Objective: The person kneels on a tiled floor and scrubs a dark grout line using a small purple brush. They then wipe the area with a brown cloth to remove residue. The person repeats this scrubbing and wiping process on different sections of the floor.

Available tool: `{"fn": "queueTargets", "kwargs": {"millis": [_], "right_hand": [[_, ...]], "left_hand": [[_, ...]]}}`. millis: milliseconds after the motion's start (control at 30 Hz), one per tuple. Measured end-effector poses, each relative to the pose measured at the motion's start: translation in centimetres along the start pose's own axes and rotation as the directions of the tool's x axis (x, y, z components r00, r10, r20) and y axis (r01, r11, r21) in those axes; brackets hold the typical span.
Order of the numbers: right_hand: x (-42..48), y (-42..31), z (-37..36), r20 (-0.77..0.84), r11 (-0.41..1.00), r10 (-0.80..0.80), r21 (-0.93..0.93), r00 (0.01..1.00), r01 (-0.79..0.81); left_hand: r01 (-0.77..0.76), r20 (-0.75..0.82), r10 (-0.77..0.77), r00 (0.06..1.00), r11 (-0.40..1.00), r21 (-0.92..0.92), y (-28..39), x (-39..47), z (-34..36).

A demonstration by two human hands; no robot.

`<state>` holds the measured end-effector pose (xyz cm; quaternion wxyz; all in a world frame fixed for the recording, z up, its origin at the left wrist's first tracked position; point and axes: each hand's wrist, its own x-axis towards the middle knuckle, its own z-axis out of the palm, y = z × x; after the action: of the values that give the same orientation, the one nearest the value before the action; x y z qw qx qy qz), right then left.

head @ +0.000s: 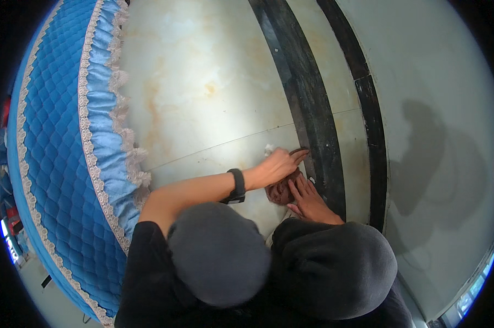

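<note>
A bunched brown cloth (280, 192) lies on the glossy tile floor, close to the inner dark border strip (306, 78). My left hand (276, 167), with a black watch on its wrist, comes across from the left and grips the cloth's far part. Its fingertips reach the edge of the dark strip. From the near right, my right hand (312, 203) presses its fingers on the other side of the cloth. Part of the cloth is hidden under both hands. A small white scrap (268, 150) sits on the tile just beyond my left hand.
To the left stands a bed with a blue quilted cover (62, 135) and a lace-edged ruffle (107, 119). A pale wall (427, 74) rises at the right behind a dark skirting strip (372, 119). My bent knees (220, 254) fill the near side. Small specks dot the floor.
</note>
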<state>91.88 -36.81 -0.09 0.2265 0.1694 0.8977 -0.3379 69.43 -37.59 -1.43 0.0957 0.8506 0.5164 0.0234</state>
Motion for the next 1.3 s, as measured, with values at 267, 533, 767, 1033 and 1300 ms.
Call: {"fn": "queueTargets", "kwargs": {"millis": [267,533,767,1033,1300], "right_hand": [[8.9,1.0,-3.9,-0.524,0.896,0.444,0.257,0.727,-0.362],[23.1,3.9,-13.8,-0.674,0.897,0.441,0.307,0.592,-0.319],[33.9,4.6,-20.6,-0.688,0.983,0.183,0.138,0.702,-0.121],[38.0,1.1,-19.9,-0.673,0.976,-0.209,-0.187,0.71,0.111],[32.9,-4.6,-12.4,-0.558,0.873,-0.469,-0.176,0.685,0.455]], "left_hand": [[0.116,-0.292,-0.056,0.955,0.974,0.193,-9.3,12.6,1.4],[0.431,-0.339,-0.345,0.875,0.875,0.222,-24.4,17.2,-0.3],[0.71,-0.243,-0.671,0.7,0.689,0.143,-40.2,8.9,-2.3],[0.887,-0.069,-0.884,0.461,0.46,0.03,-40.1,-3.5,-4.4],[0.934,-0.011,-0.941,0.339,0.337,-0.119,-26.4,-13.0,-2.2]]}}
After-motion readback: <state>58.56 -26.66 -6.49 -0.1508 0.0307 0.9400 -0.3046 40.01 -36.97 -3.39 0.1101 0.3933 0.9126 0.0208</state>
